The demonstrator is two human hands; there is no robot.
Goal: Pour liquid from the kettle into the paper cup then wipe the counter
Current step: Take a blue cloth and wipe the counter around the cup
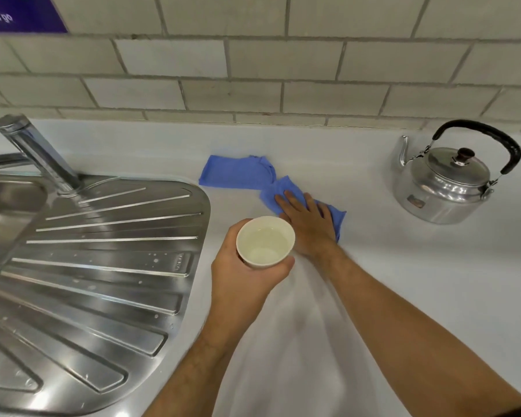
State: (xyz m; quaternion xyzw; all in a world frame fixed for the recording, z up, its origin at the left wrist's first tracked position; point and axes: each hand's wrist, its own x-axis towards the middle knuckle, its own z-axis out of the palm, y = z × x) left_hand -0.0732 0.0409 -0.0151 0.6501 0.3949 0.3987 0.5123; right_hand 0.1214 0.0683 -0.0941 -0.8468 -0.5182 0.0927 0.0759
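- The cream paper cup (265, 242), upright, held clear liquid; the left hand (241, 272) had its grip clamped around it.
- The right hand (309, 227) lay flat, fingers apart, on the crumpled blue cloth (253, 179) on the white worktop (403, 266).
- The shiny metal kettle (445, 182) stood well apart, lid on.

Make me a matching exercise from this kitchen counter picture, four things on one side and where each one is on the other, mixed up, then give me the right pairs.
Things:
1. paper cup
2. blue cloth
3. kettle
4. tap

Places:
A. standing on the counter at the far right, near the tiled wall
B. pressed flat under the right hand
C. held up in the left hand
D. rising at the back of the sink's draining board, on the left

Pairs: 1-C, 2-B, 3-A, 4-D
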